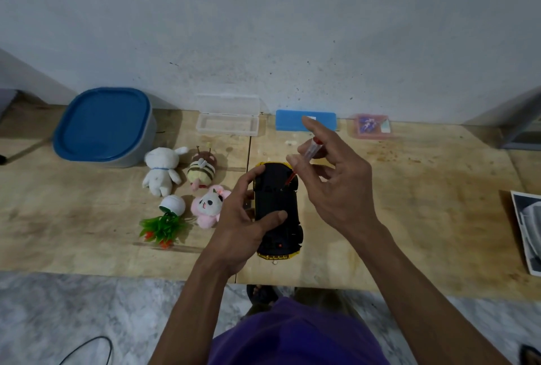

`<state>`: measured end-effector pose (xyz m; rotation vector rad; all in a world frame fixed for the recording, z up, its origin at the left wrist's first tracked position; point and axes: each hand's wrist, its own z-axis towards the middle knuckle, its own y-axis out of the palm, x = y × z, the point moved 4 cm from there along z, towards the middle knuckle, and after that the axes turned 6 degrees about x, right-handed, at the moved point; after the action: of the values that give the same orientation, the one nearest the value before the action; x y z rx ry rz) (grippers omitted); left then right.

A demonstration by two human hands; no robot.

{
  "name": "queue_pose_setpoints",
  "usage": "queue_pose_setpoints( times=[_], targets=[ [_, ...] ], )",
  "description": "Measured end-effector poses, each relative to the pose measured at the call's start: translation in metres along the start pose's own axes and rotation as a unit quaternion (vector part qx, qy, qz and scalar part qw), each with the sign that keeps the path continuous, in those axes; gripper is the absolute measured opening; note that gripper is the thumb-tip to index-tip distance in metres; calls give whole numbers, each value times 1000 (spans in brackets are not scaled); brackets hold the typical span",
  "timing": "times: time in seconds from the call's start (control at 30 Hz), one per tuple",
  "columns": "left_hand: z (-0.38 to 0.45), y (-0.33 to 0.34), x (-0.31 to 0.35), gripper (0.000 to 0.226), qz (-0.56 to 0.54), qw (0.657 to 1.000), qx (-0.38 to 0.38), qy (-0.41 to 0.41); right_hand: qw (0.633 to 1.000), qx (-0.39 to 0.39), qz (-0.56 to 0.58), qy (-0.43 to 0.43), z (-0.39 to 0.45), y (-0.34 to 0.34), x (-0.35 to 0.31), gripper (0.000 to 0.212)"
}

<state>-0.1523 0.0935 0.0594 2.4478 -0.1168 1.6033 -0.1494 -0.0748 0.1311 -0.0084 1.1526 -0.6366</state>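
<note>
A yellow toy car (278,200) lies upside down on the wooden table (409,218), its black underside facing up. My left hand (243,218) grips the car by its left side, thumb across the underside. My right hand (330,177) pinches a small screwdriver (304,159) with a clear handle and a red shaft. The tip of the screwdriver rests on the underside near the car's far end.
Left of the car lie a white plush rabbit (162,170), a bee plush (202,170), a pink panda plush (209,205) and a tipped small plant pot (168,218). Along the wall stand a blue-lidded tub (104,124), an open clear case (228,117), a blue case (292,120) and a pink box (373,126). A booklet (530,230) lies at the right edge.
</note>
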Motion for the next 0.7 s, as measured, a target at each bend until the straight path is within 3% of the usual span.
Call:
queue_pose_setpoints(
  times=[0.33,0.47,0.6,0.7],
  targets=[
    [2,2,-10,81,6,1000,-4,2,1000,-6,-3,29,-7,4,9,60],
    [10,2,-17,75,19,1000,7,13,993,54,60,87,-9,-3,15,55],
    [29,2,-29,65,85,995,39,37,976,137,95,137,-10,-25,24,54],
    [54,1,-43,61,204,975,69,51,976,141,69,152,-11,-38,38,54]
  ],
)
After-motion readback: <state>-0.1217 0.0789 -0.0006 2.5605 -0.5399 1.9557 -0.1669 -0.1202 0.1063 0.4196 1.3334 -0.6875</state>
